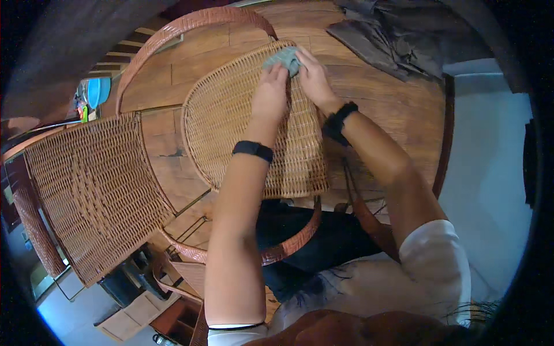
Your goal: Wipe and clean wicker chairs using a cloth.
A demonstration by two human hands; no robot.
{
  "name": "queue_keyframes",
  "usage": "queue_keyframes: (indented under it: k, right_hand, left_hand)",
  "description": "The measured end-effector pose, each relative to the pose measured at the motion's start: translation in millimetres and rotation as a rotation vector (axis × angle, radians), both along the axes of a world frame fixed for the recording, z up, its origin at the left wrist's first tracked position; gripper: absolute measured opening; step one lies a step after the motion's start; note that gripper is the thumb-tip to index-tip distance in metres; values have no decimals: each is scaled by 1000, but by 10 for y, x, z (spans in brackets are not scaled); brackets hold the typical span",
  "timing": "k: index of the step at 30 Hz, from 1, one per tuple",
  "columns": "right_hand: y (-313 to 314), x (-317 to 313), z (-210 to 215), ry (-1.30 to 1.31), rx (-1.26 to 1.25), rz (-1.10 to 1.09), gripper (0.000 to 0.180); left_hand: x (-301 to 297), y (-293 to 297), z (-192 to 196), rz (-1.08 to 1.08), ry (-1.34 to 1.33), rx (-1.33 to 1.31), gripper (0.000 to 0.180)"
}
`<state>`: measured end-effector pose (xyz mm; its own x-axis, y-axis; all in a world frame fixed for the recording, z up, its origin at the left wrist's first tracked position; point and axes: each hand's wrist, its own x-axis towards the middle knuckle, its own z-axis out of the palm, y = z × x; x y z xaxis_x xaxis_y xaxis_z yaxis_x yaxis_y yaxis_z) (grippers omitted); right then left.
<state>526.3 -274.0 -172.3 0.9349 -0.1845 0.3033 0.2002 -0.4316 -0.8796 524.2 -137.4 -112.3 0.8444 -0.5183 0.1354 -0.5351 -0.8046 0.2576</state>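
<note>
A woven wicker chair lies in front of me, its rounded panel facing up and a second, squarer panel extending to the left. At the far end of the rounded panel, a crumpled grey-green cloth rests against the rim. My left hand grips the near side of that cloth, fingers curled into it. From the right, my right hand holds the cloth's right edge at the panel's corner. Each wrist wears a black band.
Curved brown armrests arch beyond and below the panels. Dark fabric lies on the wooden floor at the far right. A blue basin stands far left. Right of the floor is a pale surface. More furniture is at lower left.
</note>
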Motion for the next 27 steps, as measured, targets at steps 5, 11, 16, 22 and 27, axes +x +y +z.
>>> queue_keyframes:
  k: [5,11,16,22,27]
  right_hand:
    - [-53,102,-60,-16,196,38,34]
    - [-184,-684,-43,60,186,204,33]
    - [-289,-1542,86,167,44,307,35]
    - [-292,-1824,87,191,-19,350,34]
    - [-169,-1327,3,28,-35,225,36]
  left_hand:
    - [139,-75,46,68,97,81,24]
    - [-262,97,49,-97,121,142,23]
    - [-867,252,151,-258,289,123,37]
    - [-1209,247,238,-296,305,237,36]
    - [-918,132,145,-217,126,215,32]
